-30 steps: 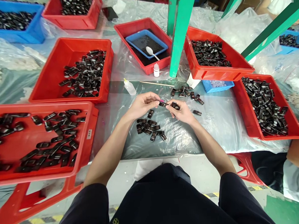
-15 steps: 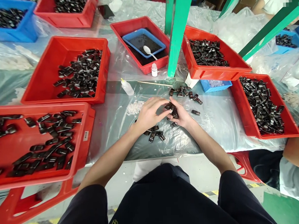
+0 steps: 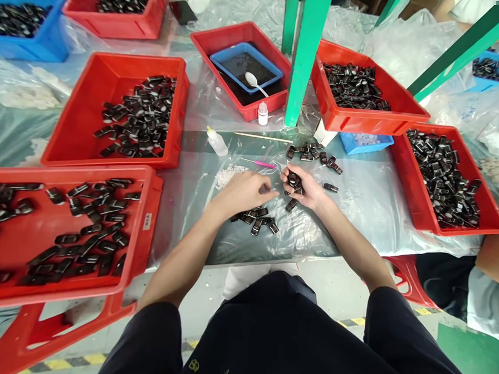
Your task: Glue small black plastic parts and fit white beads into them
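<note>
My right hand is closed around several small glossy black pieces with pale edges; their exact kind is unclear. To its left, my left hand hovers over the sheeted table, thumb and curled forefinger apart with nothing visible between them. Just below the left hand lies a loose group of the same black pieces. More black pieces are scattered beyond the right hand, and a single black piece rests to its right. A pink-handled pick lies beyond my hands, beside a heap of small white bits.
Red bins of black pieces stand left, back left and right. A green post rises behind a small white bottle. A squeeze bottle and a blue box are nearby. Another person's arm is at right.
My left hand has drawn away from the pieces in my right hand, toward the left and down. The pink pick now shows, and the view has shifted slightly.
</note>
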The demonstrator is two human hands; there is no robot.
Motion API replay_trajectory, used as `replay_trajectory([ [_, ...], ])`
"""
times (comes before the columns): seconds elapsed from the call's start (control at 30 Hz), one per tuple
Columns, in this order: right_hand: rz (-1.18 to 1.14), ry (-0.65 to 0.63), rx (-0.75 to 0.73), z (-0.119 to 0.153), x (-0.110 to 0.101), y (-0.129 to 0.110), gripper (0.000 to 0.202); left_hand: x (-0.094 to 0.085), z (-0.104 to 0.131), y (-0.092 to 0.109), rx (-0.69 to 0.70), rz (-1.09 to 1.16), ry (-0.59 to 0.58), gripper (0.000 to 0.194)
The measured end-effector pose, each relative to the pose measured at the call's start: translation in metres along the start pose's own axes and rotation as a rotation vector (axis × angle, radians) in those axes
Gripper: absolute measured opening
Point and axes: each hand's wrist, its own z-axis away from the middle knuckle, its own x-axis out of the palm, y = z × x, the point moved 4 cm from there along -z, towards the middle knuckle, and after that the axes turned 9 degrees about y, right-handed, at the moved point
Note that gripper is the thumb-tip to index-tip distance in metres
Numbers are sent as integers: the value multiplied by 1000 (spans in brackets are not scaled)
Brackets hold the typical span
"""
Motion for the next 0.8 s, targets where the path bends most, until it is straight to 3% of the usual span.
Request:
replay_trajectory([
  [0.1, -14, 9, 2, -1, 1, 1, 47, 24, 3, 25, -42, -121, -125, 37],
  [0.2, -37, 47, 17, -2, 0, 0, 45, 36, 3, 42, -126, -123, -147, 37],
  [0.4, -114, 91, 31, 1, -1, -5, 36, 33, 3, 44, -197, 66, -194, 20],
  [0.63, -138, 163, -9, -1, -3, -5, 36, 15, 1, 35, -209, 535, -109, 21],
  [0.73, -105, 189, 2, -3, -1, 1, 33, 8, -3, 34, -226, 668, 60, 25],
  [0.8, -82, 177, 52, -2, 2, 6, 31, 6, -5, 34, -224, 629, 183, 25],
])
